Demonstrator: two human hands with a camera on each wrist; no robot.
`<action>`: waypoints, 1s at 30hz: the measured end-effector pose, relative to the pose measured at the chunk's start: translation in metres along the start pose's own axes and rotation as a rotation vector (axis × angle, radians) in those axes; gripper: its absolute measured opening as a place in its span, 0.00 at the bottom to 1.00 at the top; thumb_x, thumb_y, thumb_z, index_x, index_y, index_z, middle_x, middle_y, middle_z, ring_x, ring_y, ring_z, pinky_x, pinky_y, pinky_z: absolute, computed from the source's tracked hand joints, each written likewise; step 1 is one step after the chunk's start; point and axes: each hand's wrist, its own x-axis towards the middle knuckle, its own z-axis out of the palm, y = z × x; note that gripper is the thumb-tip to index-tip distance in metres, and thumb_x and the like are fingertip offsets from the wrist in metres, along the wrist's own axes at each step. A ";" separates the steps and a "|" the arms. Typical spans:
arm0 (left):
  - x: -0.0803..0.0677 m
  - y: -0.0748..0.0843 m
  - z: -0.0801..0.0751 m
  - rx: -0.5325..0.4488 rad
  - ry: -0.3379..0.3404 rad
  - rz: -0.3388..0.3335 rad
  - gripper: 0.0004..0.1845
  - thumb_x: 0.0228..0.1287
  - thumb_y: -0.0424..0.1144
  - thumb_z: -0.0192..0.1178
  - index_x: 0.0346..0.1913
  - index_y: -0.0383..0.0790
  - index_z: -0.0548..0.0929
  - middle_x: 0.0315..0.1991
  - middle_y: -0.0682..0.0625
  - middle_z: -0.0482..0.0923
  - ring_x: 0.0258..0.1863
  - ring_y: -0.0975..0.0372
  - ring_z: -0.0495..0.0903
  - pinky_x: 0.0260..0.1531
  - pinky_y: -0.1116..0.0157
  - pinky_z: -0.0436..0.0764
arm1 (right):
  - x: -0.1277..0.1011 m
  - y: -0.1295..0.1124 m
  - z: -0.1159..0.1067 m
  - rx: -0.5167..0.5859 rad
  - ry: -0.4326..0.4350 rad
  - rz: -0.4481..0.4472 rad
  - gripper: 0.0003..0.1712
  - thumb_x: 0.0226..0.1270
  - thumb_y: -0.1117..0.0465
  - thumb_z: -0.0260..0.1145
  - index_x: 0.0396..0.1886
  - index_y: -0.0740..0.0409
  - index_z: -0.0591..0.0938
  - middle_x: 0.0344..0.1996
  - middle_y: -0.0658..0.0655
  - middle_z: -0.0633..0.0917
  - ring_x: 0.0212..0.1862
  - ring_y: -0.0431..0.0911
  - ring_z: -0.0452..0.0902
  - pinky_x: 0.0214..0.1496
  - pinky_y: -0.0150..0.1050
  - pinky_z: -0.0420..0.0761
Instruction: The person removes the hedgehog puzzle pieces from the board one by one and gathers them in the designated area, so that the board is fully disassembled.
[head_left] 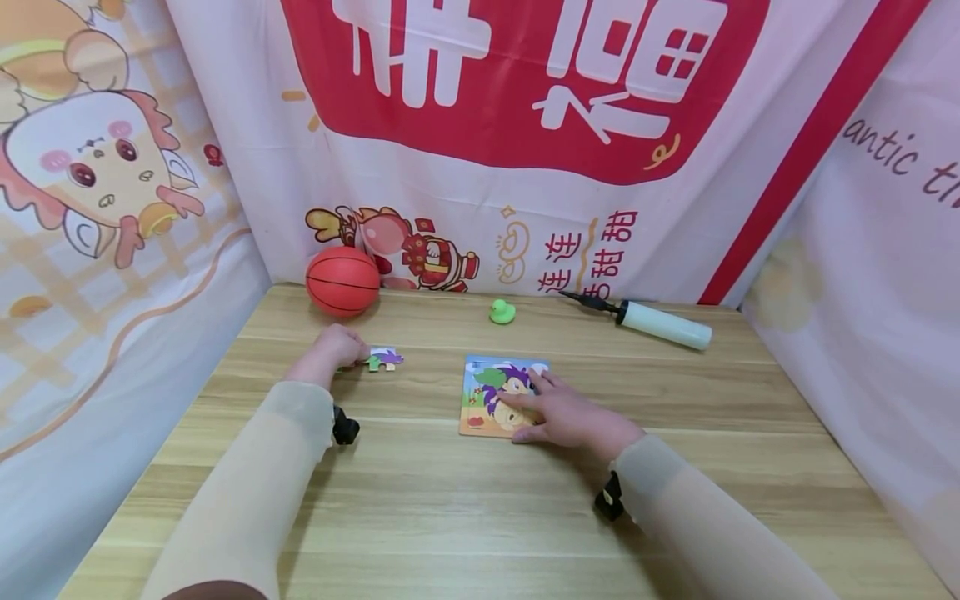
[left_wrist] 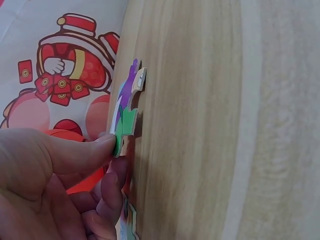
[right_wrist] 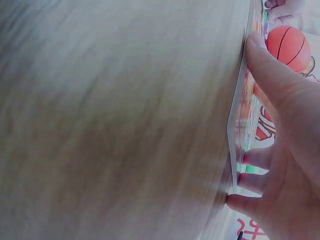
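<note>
Left hand [head_left: 337, 346] pinches a jigsaw piece [head_left: 385, 359] left of the puzzle board [head_left: 480, 398], right hand [head_left: 572, 414] flat on it; a thin-edge pinch could slip.

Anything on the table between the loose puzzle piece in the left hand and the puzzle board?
Nothing visible. The left hand pinches the piece; bare table lies between it and the board, which the right hand presses flat. The duck, ball and pump sit farther back.
</note>
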 end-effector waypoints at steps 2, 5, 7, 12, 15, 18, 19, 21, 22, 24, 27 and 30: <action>0.001 0.000 0.001 0.022 0.009 0.013 0.07 0.62 0.34 0.63 0.38 0.31 0.85 0.31 0.46 0.79 0.35 0.56 0.74 0.37 0.61 0.73 | 0.000 0.001 0.000 -0.001 0.000 0.001 0.41 0.57 0.26 0.60 0.71 0.14 0.59 0.78 0.60 0.44 0.76 0.63 0.35 0.69 0.64 0.50; 0.003 0.001 0.002 0.045 0.025 0.026 0.07 0.63 0.34 0.64 0.39 0.32 0.85 0.38 0.43 0.79 0.40 0.52 0.74 0.44 0.57 0.73 | 0.000 0.001 0.000 0.001 0.001 -0.001 0.40 0.58 0.26 0.60 0.71 0.14 0.59 0.78 0.60 0.44 0.76 0.63 0.35 0.69 0.65 0.50; 0.003 0.004 0.003 0.052 0.036 0.030 0.08 0.63 0.35 0.63 0.40 0.33 0.85 0.43 0.41 0.79 0.44 0.50 0.73 0.48 0.55 0.73 | 0.000 0.002 -0.001 0.005 -0.005 0.001 0.40 0.58 0.26 0.59 0.71 0.13 0.59 0.78 0.60 0.44 0.76 0.63 0.35 0.69 0.65 0.50; 0.001 0.028 0.014 0.047 0.035 0.058 0.08 0.64 0.37 0.63 0.42 0.36 0.84 0.44 0.42 0.78 0.43 0.51 0.74 0.46 0.54 0.73 | 0.001 0.002 -0.001 0.012 -0.013 0.001 0.40 0.58 0.25 0.58 0.71 0.13 0.58 0.78 0.59 0.43 0.76 0.63 0.35 0.69 0.66 0.49; 0.001 0.052 0.031 0.033 0.012 0.085 0.06 0.64 0.37 0.64 0.41 0.39 0.84 0.39 0.43 0.80 0.38 0.53 0.77 0.41 0.56 0.76 | 0.001 0.003 -0.001 0.019 -0.006 -0.001 0.40 0.57 0.26 0.59 0.71 0.14 0.59 0.78 0.60 0.43 0.76 0.64 0.35 0.69 0.66 0.49; 0.001 0.078 0.058 0.003 -0.025 0.097 0.04 0.64 0.37 0.65 0.39 0.41 0.84 0.37 0.45 0.80 0.36 0.55 0.78 0.36 0.58 0.77 | 0.000 0.003 0.000 0.018 -0.006 -0.002 0.40 0.58 0.26 0.59 0.71 0.14 0.59 0.78 0.60 0.43 0.76 0.63 0.34 0.69 0.66 0.49; 0.001 0.086 0.066 -0.015 -0.041 0.105 0.03 0.63 0.36 0.65 0.38 0.41 0.84 0.37 0.45 0.81 0.36 0.54 0.78 0.36 0.58 0.78 | 0.000 0.003 0.000 0.020 -0.005 -0.004 0.40 0.58 0.26 0.59 0.71 0.14 0.59 0.78 0.60 0.43 0.76 0.63 0.34 0.69 0.66 0.49; 0.000 0.100 0.084 -0.039 -0.067 0.110 0.03 0.62 0.36 0.66 0.37 0.44 0.84 0.38 0.47 0.80 0.38 0.55 0.77 0.37 0.58 0.77 | 0.000 0.004 0.000 0.016 -0.006 -0.007 0.40 0.58 0.26 0.59 0.71 0.13 0.58 0.78 0.59 0.43 0.76 0.63 0.35 0.69 0.66 0.50; -0.001 0.106 0.092 -0.032 -0.072 0.137 0.03 0.61 0.36 0.67 0.36 0.44 0.84 0.37 0.47 0.80 0.38 0.56 0.77 0.38 0.58 0.77 | 0.001 0.004 0.000 0.014 -0.006 -0.009 0.40 0.58 0.26 0.59 0.71 0.13 0.58 0.78 0.59 0.43 0.76 0.64 0.35 0.69 0.66 0.50; -0.004 0.117 0.107 -0.030 -0.087 0.177 0.03 0.59 0.35 0.68 0.36 0.43 0.85 0.36 0.48 0.80 0.39 0.55 0.77 0.40 0.58 0.77 | 0.001 0.004 0.000 0.011 -0.003 -0.012 0.40 0.58 0.25 0.59 0.71 0.13 0.58 0.78 0.60 0.43 0.76 0.64 0.35 0.69 0.66 0.50; -0.008 0.131 0.126 -0.010 -0.112 0.235 0.04 0.57 0.35 0.69 0.35 0.43 0.86 0.35 0.50 0.80 0.39 0.56 0.77 0.43 0.57 0.76 | 0.001 0.004 0.001 0.004 0.002 -0.018 0.40 0.58 0.25 0.59 0.71 0.14 0.58 0.78 0.61 0.44 0.75 0.65 0.36 0.69 0.66 0.50; -0.012 0.141 0.141 0.022 -0.145 0.262 0.05 0.56 0.34 0.70 0.35 0.43 0.86 0.35 0.51 0.80 0.38 0.56 0.77 0.44 0.57 0.76 | 0.001 0.004 0.001 -0.004 0.005 -0.035 0.41 0.59 0.26 0.58 0.72 0.17 0.59 0.77 0.63 0.44 0.75 0.66 0.37 0.69 0.65 0.51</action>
